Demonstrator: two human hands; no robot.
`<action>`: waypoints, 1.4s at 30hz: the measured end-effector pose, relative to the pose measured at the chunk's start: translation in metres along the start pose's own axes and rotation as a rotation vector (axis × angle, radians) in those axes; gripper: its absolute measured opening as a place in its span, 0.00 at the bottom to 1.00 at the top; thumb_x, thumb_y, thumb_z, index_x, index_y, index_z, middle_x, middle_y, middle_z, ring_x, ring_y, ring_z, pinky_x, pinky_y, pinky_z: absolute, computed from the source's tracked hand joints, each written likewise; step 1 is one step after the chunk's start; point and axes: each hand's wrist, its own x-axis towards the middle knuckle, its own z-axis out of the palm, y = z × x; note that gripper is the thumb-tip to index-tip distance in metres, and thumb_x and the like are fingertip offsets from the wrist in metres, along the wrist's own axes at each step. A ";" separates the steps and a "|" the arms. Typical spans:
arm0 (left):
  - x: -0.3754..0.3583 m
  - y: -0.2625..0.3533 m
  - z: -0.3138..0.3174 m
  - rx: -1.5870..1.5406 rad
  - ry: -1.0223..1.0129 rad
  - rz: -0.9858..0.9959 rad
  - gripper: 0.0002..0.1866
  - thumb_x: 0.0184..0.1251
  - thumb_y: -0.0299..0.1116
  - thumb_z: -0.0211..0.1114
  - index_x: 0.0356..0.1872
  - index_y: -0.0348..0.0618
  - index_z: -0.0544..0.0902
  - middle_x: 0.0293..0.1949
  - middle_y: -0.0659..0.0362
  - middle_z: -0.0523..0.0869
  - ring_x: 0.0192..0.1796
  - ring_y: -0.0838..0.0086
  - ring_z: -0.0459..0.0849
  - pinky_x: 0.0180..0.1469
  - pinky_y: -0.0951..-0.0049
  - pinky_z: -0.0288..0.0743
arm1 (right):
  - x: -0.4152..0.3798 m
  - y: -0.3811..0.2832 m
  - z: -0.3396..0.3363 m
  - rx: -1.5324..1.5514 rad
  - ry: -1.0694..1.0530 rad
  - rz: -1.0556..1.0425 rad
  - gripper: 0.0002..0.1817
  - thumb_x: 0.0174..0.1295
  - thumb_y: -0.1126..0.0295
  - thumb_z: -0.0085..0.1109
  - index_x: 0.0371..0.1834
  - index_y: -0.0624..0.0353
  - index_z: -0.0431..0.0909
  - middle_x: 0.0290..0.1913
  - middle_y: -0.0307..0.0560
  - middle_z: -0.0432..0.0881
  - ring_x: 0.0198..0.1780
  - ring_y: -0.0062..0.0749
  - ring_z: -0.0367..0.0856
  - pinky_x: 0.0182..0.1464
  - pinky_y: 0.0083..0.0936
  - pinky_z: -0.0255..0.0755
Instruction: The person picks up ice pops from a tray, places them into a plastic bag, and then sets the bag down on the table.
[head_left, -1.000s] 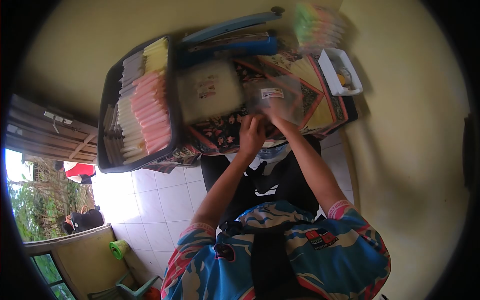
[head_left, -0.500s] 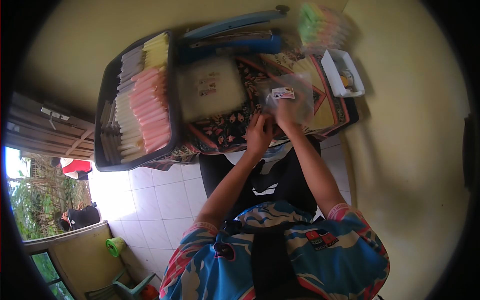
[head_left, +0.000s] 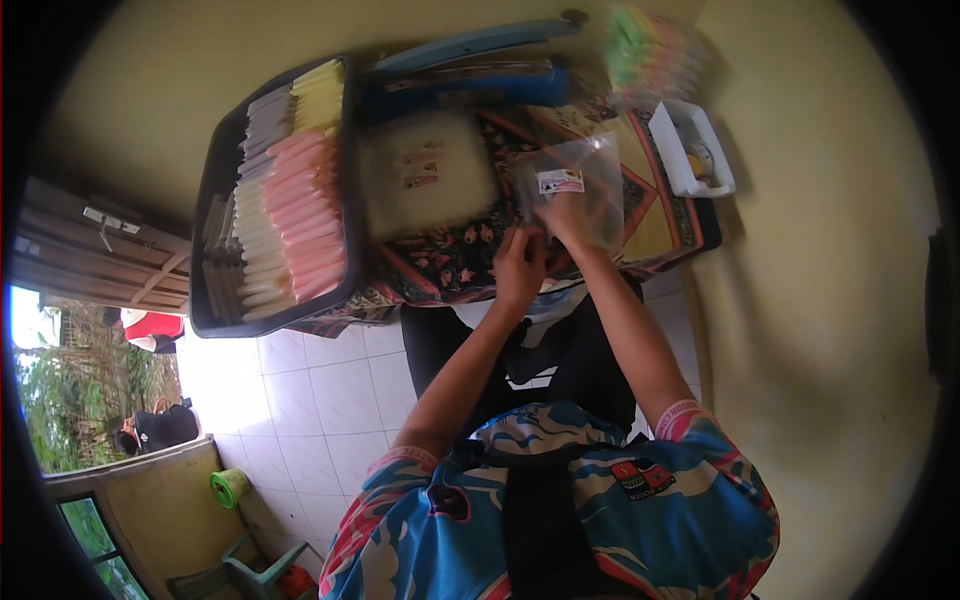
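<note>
A clear plastic bag point(head_left: 600, 160) with a small printed label point(head_left: 560, 181) lies over the patterned cloth before me. My right hand point(head_left: 567, 215) reaches inside the bag or beneath its film; the plastic and label partly cover its fingers. At the bag's lower left edge, my left hand point(head_left: 520, 264) has its fingers bent and pinched on the plastic. To the left of both hands rests a stack of clear bags point(head_left: 430, 205), with several labels showing on top.
A dark tray point(head_left: 350, 200) at left holds rows of wrapped pink, white, yellow and greyish sticks. Behind lies a blue bag sealer point(head_left: 480, 88) with its arm raised. A white box point(head_left: 685, 150) and a bundle of colourful wrapped sticks point(head_left: 650, 60) stand at right.
The label and the bag have shifted slightly left and up, and the bag's far edge stands out more. My right hand has moved slightly; my left hand stays almost in place.
</note>
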 end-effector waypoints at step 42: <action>0.003 0.005 -0.004 0.022 0.008 -0.092 0.07 0.62 0.19 0.65 0.41 0.37 0.80 0.34 0.51 0.83 0.32 0.64 0.85 0.36 0.69 0.76 | 0.056 0.052 0.068 0.208 0.071 -0.306 0.41 0.42 0.68 0.78 0.63 0.67 0.69 0.56 0.58 0.78 0.58 0.47 0.78 0.62 0.34 0.69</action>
